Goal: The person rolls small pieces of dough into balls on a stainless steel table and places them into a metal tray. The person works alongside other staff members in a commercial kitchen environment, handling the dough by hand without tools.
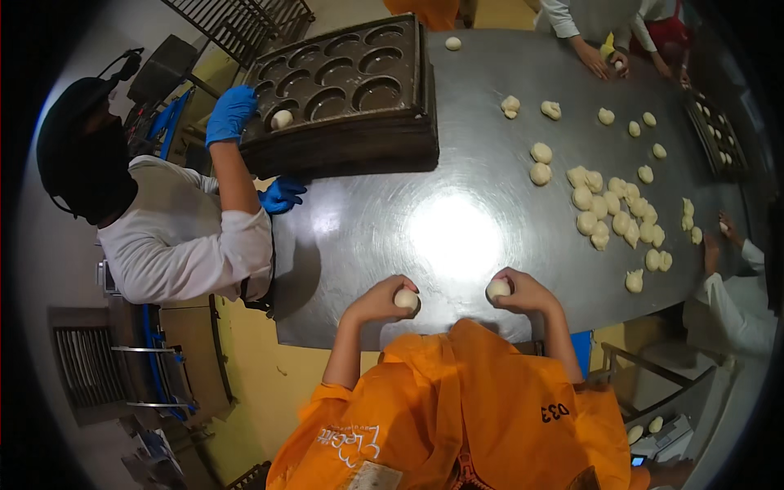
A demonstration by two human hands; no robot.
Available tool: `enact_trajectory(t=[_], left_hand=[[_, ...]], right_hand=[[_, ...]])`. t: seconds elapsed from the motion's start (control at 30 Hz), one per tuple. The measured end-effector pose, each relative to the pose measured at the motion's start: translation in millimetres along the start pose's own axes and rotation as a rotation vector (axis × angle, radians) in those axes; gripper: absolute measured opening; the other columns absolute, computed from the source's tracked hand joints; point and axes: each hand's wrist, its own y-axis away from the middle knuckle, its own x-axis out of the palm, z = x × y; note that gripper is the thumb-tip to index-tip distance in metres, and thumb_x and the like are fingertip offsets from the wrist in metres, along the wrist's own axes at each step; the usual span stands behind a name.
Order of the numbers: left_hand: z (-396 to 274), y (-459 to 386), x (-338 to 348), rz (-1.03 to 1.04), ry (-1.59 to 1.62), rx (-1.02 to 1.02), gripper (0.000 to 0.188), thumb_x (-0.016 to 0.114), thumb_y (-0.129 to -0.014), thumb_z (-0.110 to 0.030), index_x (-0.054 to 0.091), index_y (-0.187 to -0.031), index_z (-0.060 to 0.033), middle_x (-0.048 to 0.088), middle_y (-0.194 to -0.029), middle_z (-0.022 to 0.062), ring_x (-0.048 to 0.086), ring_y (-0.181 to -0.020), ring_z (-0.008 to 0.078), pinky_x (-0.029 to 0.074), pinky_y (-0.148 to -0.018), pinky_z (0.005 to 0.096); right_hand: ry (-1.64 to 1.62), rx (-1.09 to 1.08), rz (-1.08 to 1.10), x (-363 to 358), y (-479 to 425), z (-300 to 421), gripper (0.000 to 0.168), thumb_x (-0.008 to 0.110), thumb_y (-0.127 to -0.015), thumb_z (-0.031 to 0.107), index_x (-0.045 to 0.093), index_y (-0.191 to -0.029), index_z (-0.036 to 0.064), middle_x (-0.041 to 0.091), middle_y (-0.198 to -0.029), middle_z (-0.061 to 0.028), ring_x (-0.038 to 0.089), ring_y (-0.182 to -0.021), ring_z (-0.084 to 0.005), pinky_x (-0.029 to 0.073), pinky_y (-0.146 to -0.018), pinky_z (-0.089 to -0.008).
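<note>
Near the close edge of a steel worktable [367, 245], my left hand [383, 301] curls around a smooth dough ball [406, 299] at the tabletop. My right hand [524, 293], to its right, cups another dough ball [498, 288] between thumb and fingers. A gap of bare steel with a bright light reflection lies between the two hands. Many pale dough pieces [598, 207] form a loose cluster on the right half of the table, some touching one another. The palms of both hands are hidden.
At the left, a co-worker in blue gloves [231, 115] reaches to a dark stacked baking pan [422, 92] with round cavities, one holding a dough ball [282, 119]. Other people's hands [591, 61] work at the far side and right end. Another pan [704, 138] holds several dough balls.
</note>
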Motion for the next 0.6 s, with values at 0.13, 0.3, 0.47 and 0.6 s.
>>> enact_trajectory(t=[0.13,0.3,0.47,0.6], left_hand=[[-1,13,0,-0.099,-0.008,-0.006,0.047,0.078,-0.073,-0.010,0.062,-0.117,-0.0055,0.066,-0.119,0.0116,0.064,-0.112,0.0262,0.052,-0.097,0.0373],[-7,31,-13,-0.186,-0.056,0.071,0.047,0.079,-0.073,-0.010,0.063,-0.117,-0.0064,0.066,-0.116,0.0118,0.064,-0.109,0.0271,0.051,-0.096,0.0369],[13,29,-29,-0.278,-0.046,0.154,0.044,0.078,-0.078,-0.011,0.062,-0.119,-0.0058,0.063,-0.119,0.0118,0.063,-0.111,0.0262,0.051,-0.097,0.0362],[14,36,-45,-0.316,0.000,0.204,0.043,0.078,-0.081,-0.010,0.062,-0.121,-0.0068,0.064,-0.119,0.0100,0.063,-0.110,0.0236,0.051,-0.096,0.0352]], right_hand=[[-0.197,-0.088,-0.025,-3,-23,53,0.047,0.078,-0.081,0.014,0.064,-0.123,-0.001,0.073,-0.107,-0.0124,0.069,-0.095,-0.0207,0.056,-0.084,-0.0326],[-0.009,-0.675,-0.267,-30,-88,202,0.056,0.086,-0.080,0.021,0.065,-0.128,-0.001,0.064,-0.127,-0.0132,0.067,-0.111,-0.0232,0.057,-0.091,-0.0359],[0.344,-0.765,-0.550,-62,-192,329,0.060,0.084,-0.080,0.031,0.066,-0.129,0.002,0.071,-0.114,-0.0156,0.068,-0.109,-0.0349,0.054,-0.095,-0.0440],[0.836,-0.430,-0.565,-74,-265,354,0.056,0.085,-0.077,0.037,0.072,-0.123,0.006,0.070,-0.118,-0.0123,0.066,-0.111,-0.0351,0.050,-0.099,-0.0499]])
